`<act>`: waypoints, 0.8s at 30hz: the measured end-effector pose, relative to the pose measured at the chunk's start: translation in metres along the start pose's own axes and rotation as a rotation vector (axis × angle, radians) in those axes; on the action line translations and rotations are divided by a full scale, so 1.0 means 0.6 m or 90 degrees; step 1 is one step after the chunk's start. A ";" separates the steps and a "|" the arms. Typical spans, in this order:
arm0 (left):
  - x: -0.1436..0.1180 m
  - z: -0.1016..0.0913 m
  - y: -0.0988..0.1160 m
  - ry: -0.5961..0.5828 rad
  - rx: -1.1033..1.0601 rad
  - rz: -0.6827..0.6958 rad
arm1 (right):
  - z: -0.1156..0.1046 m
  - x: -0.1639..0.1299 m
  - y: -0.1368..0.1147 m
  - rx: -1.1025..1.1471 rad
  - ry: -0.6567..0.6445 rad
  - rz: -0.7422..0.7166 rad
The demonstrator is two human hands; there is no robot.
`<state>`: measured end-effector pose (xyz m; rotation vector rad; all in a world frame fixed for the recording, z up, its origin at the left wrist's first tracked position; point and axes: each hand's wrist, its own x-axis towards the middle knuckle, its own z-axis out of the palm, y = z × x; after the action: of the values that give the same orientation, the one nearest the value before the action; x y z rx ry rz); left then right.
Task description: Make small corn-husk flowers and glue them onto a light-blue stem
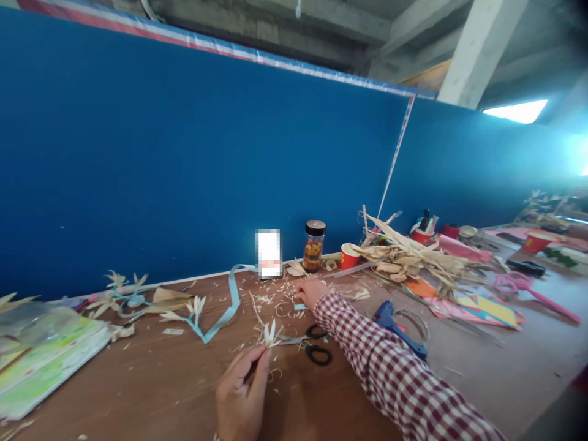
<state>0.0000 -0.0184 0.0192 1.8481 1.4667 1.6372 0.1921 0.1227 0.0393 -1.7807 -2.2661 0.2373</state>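
Clearly, the left hand (243, 383) had its thumb and fingers clamped on the flower (269, 334), which was above the table (160, 373), well apart from its back edge and just beside the scissors (301, 340). The right hand (312, 292) was nearer to that edge, beside the scraps (269, 299) and near the jar (313, 250); whether its fingers held something, I could not tell.
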 end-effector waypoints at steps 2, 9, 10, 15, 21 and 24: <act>0.000 0.000 0.002 0.000 -0.001 0.001 | 0.003 0.001 0.000 0.020 0.012 0.002; -0.001 0.002 0.001 -0.009 -0.005 0.020 | -0.011 -0.014 0.005 0.149 0.082 0.027; -0.001 0.002 0.000 -0.011 -0.006 0.018 | -0.013 -0.019 0.003 0.176 0.087 0.026; -0.003 0.002 -0.001 -0.014 -0.009 0.008 | -0.016 -0.060 -0.017 0.333 0.073 0.022; -0.002 -0.002 0.005 -0.020 -0.017 0.019 | -0.032 -0.142 -0.067 0.763 -0.015 0.001; -0.001 -0.004 0.002 -0.015 -0.004 0.039 | -0.039 -0.170 -0.088 0.769 0.030 -0.013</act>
<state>-0.0012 -0.0205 0.0205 1.9209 1.4061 1.6395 0.1726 0.0102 0.0668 -1.0462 -1.4634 1.2106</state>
